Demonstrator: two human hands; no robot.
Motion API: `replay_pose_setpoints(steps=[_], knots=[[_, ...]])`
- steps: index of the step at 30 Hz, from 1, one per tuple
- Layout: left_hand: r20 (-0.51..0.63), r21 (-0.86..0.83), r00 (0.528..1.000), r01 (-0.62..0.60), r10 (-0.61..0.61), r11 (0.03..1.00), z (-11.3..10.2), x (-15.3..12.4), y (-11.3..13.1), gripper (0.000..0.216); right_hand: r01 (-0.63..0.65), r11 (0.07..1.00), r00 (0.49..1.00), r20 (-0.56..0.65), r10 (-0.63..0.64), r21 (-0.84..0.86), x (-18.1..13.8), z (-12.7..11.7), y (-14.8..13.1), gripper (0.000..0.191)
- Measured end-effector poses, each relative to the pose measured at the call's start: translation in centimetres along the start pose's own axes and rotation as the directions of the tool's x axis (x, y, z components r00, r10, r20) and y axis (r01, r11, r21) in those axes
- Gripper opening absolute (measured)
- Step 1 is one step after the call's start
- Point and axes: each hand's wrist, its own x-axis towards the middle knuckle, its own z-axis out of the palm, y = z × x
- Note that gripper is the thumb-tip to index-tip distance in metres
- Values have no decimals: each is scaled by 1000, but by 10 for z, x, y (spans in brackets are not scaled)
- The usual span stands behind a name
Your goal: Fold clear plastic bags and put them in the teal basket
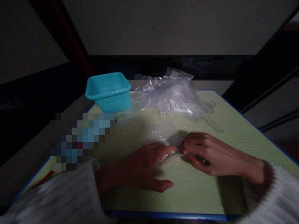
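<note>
A thin clear plastic bag [161,130] lies flat near the middle of the table, its near edge reaching my fingers. My right hand [207,153] pinches that edge between thumb and fingers. Just to its left, my left hand [142,166] has its thumb spread well away from the fingers. The left fingertips rest at the bag's near edge, and the gap down to the thumb holds nothing. Behind the bag is a crumpled heap of clear plastic bags [174,98]. Dim light makes the bag's outline hard to follow.
A turquoise plastic basket [114,102] stands at the table's back left corner. In front of it lies a pixelated, unreadable item [86,137], with a red object [43,179] by my left sleeve. The pale green table [187,199] has a blue rim; a wall rises behind.
</note>
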Motion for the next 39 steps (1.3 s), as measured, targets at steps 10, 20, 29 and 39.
replay_pose_setpoints(steps=[10,20,29,39], knots=[[-136,214,982,-102,133,972,8,1,0,28,6,998,996,-86,-1,68,2,2,4,11],[-105,345,991,-41,82,938,8,1,-2,8,-8,990,994,-103,23,143,2,4,8,11],[-102,241,993,-29,55,970,5,4,-3,17,-11,997,1000,-14,12,81,1,-2,7,5],[-167,154,985,-15,41,988,5,5,-3,14,27,996,1000,-9,-26,86,0,-3,16,18]])
